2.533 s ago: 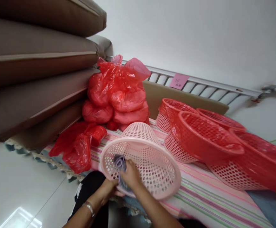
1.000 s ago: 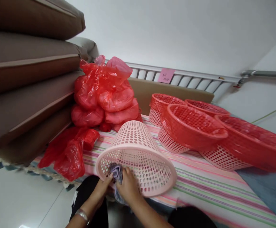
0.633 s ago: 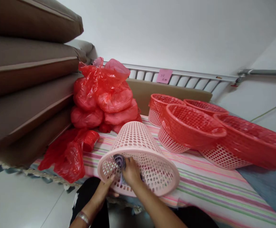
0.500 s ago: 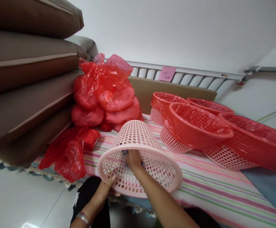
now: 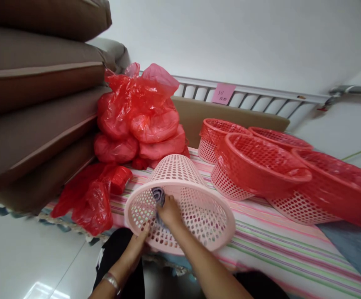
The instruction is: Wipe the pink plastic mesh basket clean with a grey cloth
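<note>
Head | right hand (image 5: pixel 170 211): clutching bunched grey cloth (image 5: pixel 158 196) | left hand (image 5: pixel 135 248): gripping tapered, perforated plastic basket (image 5: pixel 180 169)

Room inside on the right

The pink basket (image 5: pixel 183 185) opens nearward, with space right of the right hand (image 5: pixel 170 212) and its cloth (image 5: pixel 158 196); the left hand (image 5: pixel 135 246) blocks the near-left rim. Red bags (image 5: pixel 155 126) bar the far left; red-lined baskets (image 5: pixel 263 182) wall off the right, past a strip of striped sheet (image 5: pixel 258 228).

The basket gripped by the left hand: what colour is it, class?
The basket is pale pink; it shows best in the head view.
</note>
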The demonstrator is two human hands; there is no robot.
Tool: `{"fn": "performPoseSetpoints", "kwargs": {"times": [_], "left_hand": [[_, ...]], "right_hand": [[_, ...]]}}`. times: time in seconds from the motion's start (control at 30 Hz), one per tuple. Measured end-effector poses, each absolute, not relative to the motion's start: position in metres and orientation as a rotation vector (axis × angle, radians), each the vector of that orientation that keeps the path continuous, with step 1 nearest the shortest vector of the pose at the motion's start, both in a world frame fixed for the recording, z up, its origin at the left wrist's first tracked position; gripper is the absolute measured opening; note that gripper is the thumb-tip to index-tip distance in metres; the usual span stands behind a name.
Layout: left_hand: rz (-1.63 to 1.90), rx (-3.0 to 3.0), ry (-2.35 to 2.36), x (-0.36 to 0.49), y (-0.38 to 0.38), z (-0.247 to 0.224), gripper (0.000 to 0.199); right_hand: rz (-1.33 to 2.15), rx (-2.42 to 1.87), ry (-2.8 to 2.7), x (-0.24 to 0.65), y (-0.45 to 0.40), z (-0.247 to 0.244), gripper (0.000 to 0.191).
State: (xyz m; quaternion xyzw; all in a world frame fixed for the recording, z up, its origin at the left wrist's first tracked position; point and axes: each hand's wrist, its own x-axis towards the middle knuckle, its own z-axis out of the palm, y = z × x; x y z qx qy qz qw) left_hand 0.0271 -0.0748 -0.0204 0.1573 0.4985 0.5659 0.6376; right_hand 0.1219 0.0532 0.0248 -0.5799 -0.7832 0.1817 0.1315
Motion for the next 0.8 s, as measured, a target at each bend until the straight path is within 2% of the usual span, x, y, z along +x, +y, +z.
{"fn": "performPoseSetpoints", "kwargs": {"times": [0.2, 0.27, 0.37, 0.5, 0.7, 0.8], "left_hand": [[1.319, 0.291, 1.111, 0.024, -0.076, -0.030, 0.084], [1.333, 0.285, 1.058, 0.025, -0.077, -0.032, 0.077], [1.303, 0.295, 0.907, 0.033, -0.078, -0.033, 0.062], [1.213, 0.308, 0.850, 0.047, -0.075, -0.029, 0.057], [1.189, 0.276, 0.983, 0.053, -0.067, -0.035, 0.048], [1.175, 0.276, 1.001, 0.052, -0.066, -0.042, 0.052]], "right_hand": [[0.611, -1.382, -2.471, 0.155, -0.030, 0.015, 0.049], [0.611, -1.339, -2.537, 0.167, -0.037, 0.021, 0.052], [0.619, -1.379, -2.584, 0.181, -0.032, 0.038, 0.044], [0.524, -1.654, -2.275, 0.182, -0.017, 0.050, 0.040], [0.352, -1.569, -2.284, 0.149, 0.015, 0.013, 0.044], [0.294, -1.622, -2.244, 0.142, 0.055, 0.003, 0.044]]}}
